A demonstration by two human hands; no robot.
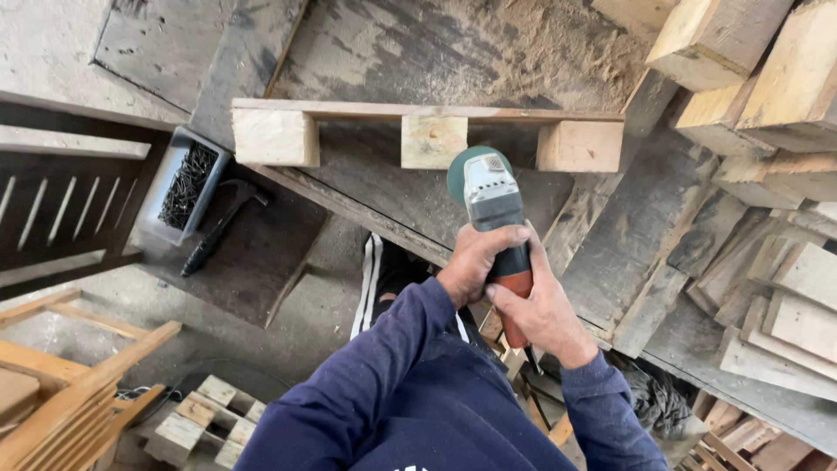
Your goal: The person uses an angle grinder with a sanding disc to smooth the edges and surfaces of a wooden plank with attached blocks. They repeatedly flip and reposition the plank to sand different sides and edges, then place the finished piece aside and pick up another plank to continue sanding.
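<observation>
Angle grinder point(494, 218) held over the table point(392, 201), just before the pallet piece's point(427, 131) middle block, left hand point(475, 262) grip closed around its body, right hand point(542, 310) grip closed on its red handle, hammer point(218, 225) beside nail tray point(183, 185).

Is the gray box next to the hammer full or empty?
Nearly full: the gray box holds a dark heap of nails reaching close to its rim.

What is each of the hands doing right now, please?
Left hand: closed around the body of the angle grinder.
Right hand: closed around the grinder's red rear handle, just behind the left.
</observation>
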